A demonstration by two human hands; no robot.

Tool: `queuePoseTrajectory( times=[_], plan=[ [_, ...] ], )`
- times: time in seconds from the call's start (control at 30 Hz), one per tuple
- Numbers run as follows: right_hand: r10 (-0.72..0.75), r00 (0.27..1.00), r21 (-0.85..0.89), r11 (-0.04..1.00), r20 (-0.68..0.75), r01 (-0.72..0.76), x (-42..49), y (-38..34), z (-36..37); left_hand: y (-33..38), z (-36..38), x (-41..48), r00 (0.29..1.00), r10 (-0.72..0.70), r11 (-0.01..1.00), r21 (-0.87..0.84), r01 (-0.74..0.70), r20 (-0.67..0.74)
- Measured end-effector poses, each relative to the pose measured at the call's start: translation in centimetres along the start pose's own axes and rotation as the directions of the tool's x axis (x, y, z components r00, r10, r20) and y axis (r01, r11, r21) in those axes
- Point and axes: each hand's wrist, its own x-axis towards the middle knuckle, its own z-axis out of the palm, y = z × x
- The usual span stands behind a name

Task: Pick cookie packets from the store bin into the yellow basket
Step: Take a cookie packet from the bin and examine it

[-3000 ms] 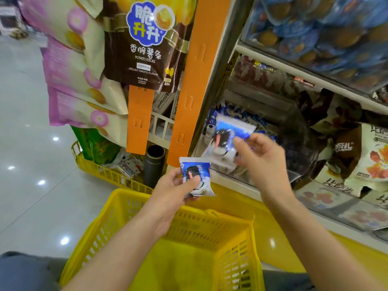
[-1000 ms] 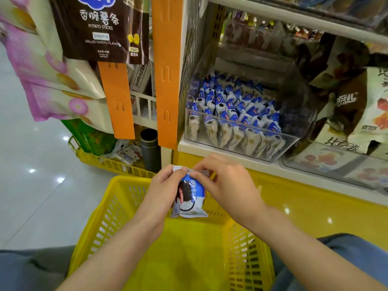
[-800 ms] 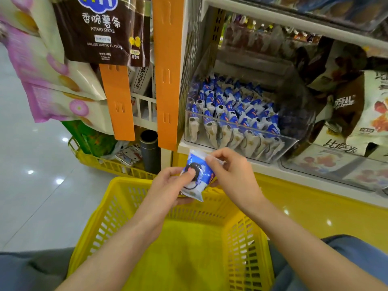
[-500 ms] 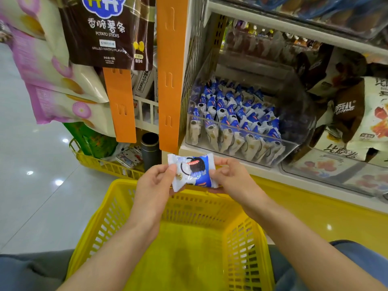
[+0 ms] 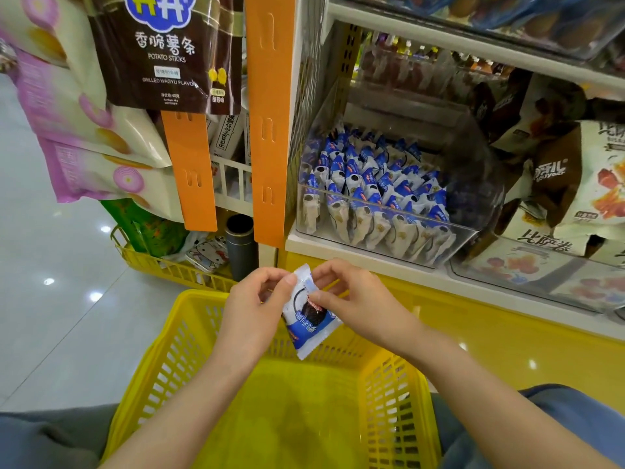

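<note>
A clear store bin (image 5: 480, 204) sits on the white shelf (image 5: 355, 253) at far right, packed with upright blue-and-white packets (image 5: 372, 184). Nothing stands between it and the hands. Left of it hang an orange strip (image 5: 267, 130) and a brown potato-sticks bag (image 5: 165, 52). Low down, a dark flask (image 5: 240, 245) stands beside a second yellow crate (image 5: 169, 269). Snack bags (image 5: 558, 184) at far right are cut off by the frame edge.

The left hand (image 5: 257, 309) and right hand (image 5: 355, 306) each have their grip pinched on one cookie packet (image 5: 307, 319), held tilted over the yellow basket (image 5: 169, 350) near its far rim. The basket's bottom is blurred. The glossy pale floor (image 5: 50, 326) reflects ceiling lights.
</note>
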Motion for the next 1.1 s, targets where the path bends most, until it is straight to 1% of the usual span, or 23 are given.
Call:
queuePoseTrajectory(
  times=[0.1, 0.2, 0.33, 0.4, 0.53, 0.6, 0.63, 0.7, 0.73, 0.77, 0.83, 0.9, 0.97, 1.03, 1.1],
  plan=[
    [0.015, 1.000, 0.077, 0.997, 0.027, -0.017, -0.1, -0.3, -0.1, 0.3, 0.0, -0.2, 0.999, -0.020, 0.995, -0.094, 0.024, 0.039],
    [0.028, 0.999, 0.163, 0.986, 0.035, -0.033, -0.2, -0.5, -0.2, 0.4, 0.1, -0.6, 0.997, -0.029, 0.992, -0.123, 0.037, 0.067],
    [0.103, 0.994, 0.305, 0.946, 0.047, -0.112, -0.1, -0.5, -0.3, 0.5, 0.0, -0.5, 0.999, -0.042, 0.993, -0.112, 0.044, 0.024],
    [0.080, 0.996, 0.315, 0.945, 0.030, -0.086, -0.1, -0.6, -0.2, 0.5, -0.1, -0.4, 0.999, -0.054, 0.993, -0.106, 0.054, 0.002],
    [0.009, 0.997, 0.269, 0.963, -0.072, 0.010, -0.2, -0.8, 0.1, 0.6, 0.1, -0.4, 0.994, -0.111, 0.983, -0.149, 0.107, -0.022],
    [-0.042, 0.991, 0.201, 0.977, -0.129, 0.068, -0.4, -1.0, 0.2, 0.7, 0.2, -0.4, 0.991, -0.130, 0.979, -0.162, 0.124, -0.022],
    [-0.084, 0.985, 0.148, 0.983, -0.149, 0.106, -0.5, -1.0, 0.3, 0.7, 0.2, -0.4, 0.991, -0.135, 0.977, -0.167, 0.129, -0.020],
    [-0.188, 0.969, -0.017, 0.982, -0.162, 0.188, -0.7, -1.1, 0.3, 0.8, 0.2, -0.4, 0.990, -0.141, 0.975, -0.178, 0.137, -0.010],
    [-0.223, 0.961, -0.086, 0.974, -0.161, 0.211, -0.7, -1.0, 0.4, 0.8, 0.2, -0.4, 0.990, -0.141, 0.975, -0.175, 0.137, -0.007],
    [-0.228, 0.960, -0.106, 0.971, -0.163, 0.212, -0.8, -0.9, 0.5, 0.8, 0.2, -0.4, 0.990, -0.138, 0.976, -0.170, 0.135, -0.005],
    [-0.159, 0.974, -0.014, 0.987, -0.160, 0.159, -0.7, -0.8, 0.5, 0.9, 0.2, -0.5, 0.992, -0.125, 0.979, -0.163, 0.124, 0.001],
    [-0.078, 0.989, 0.084, 0.993, -0.124, 0.089, -0.5, -0.9, 0.5, 1.0, 0.2, -0.6, 0.995, -0.096, 0.984, -0.150, 0.097, 0.014],
    [-0.030, 0.995, 0.153, 0.987, -0.095, 0.044, -0.3, -0.8, 0.4, 1.1, 0.2, -0.6, 0.998, -0.061, 0.989, -0.133, 0.064, 0.028],
    [-0.016, 0.994, 0.187, 0.982, -0.108, 0.036, -0.3, -0.8, 0.2, 1.3, 0.3, -0.6, 0.998, -0.033, 0.993, -0.115, 0.039, 0.049],
    [-0.005, 0.986, 0.185, 0.982, -0.167, 0.036, -0.3, -0.7, 0.1, 1.1, 0.3, -0.7, 0.999, -0.018, 0.997, -0.078, 0.020, 0.035]
  ],
)
